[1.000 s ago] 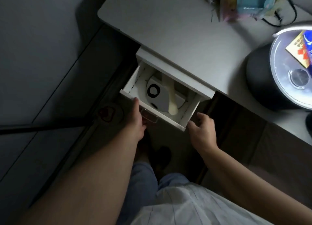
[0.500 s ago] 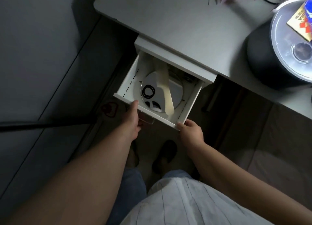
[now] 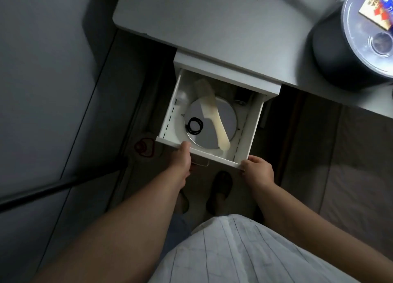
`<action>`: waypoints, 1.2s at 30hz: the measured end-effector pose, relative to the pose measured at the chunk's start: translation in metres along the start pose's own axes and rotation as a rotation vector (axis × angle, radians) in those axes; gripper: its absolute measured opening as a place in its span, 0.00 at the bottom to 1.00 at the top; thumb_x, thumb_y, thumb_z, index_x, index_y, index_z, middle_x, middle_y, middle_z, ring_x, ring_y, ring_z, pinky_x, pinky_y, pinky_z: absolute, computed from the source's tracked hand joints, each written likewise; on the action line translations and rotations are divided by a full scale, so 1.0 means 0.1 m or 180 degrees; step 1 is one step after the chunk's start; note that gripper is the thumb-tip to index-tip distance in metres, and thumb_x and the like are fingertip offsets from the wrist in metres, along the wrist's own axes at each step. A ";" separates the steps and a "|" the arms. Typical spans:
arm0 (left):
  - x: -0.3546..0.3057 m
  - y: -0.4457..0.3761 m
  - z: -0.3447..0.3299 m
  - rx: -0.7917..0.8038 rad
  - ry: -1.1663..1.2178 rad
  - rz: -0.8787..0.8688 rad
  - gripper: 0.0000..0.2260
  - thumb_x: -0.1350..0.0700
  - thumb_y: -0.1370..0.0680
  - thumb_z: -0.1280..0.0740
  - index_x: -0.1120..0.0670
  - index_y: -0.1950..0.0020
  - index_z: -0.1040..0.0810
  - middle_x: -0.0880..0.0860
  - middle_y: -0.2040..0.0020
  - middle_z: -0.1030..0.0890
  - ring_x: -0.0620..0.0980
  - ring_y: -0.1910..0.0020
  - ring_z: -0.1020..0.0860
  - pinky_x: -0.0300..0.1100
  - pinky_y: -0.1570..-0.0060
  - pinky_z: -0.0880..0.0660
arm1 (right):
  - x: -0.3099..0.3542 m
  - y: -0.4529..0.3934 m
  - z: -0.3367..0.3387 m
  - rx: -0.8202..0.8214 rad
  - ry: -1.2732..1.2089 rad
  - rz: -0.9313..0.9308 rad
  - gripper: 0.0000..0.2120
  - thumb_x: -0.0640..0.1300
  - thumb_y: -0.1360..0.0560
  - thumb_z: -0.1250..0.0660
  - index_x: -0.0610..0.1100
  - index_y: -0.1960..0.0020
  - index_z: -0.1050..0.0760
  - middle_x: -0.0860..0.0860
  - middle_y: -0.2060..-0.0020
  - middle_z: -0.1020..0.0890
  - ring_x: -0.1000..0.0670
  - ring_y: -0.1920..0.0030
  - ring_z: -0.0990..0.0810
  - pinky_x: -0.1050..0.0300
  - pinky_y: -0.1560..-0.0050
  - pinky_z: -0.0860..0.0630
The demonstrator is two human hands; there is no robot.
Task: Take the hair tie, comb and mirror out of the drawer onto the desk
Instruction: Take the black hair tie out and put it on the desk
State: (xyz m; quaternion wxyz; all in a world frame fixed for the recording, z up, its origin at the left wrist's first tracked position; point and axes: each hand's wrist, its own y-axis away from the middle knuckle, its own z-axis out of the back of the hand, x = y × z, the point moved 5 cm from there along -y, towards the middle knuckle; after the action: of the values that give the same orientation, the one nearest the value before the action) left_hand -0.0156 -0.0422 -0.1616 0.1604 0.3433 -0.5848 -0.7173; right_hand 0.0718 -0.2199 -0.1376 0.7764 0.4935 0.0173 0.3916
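The drawer (image 3: 251, 134) has slid further out; both hands grip its front edge (left (image 3: 180, 159), right (image 3: 258, 172)). Inside, the comb (image 3: 212, 112) lies lengthwise across the mirror (image 3: 228, 117), handle toward the right hand, with the hair tie (image 3: 194, 125) nearer the left.

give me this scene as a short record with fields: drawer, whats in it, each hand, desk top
drawer: white drawer pulled open under the desk
mirror: round mirror lying flat on the drawer floor
comb: cream comb lying across the mirror, handle toward the person
hair tie: black hair tie lying on the mirror's left part
left hand: left hand gripping the drawer's front edge, near the handle
right hand: right hand gripping the front right corner
desk: white desk holds a dark round pot at the right
task items out: none yet
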 end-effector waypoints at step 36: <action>-1.26 0.01 0.67 -0.0287 -0.1810 -0.1412 0.06 0.51 0.25 0.37 0.51 0.54 0.23 0.47 0.64 0.24 0.47 0.63 0.26 0.39 0.64 0.32 | 0.83 0.21 -0.39 -0.0245 0.1141 0.1349 0.17 0.43 0.24 0.37 0.43 0.37 0.26 0.47 0.44 0.25 0.53 0.47 0.28 0.60 0.49 0.34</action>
State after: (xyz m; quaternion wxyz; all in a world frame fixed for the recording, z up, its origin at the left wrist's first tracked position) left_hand 0.0284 0.0863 -0.1165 -0.1531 0.2413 -0.4851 -0.8264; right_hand 0.1004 -0.1348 -0.1109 0.6799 0.3791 0.0359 0.6267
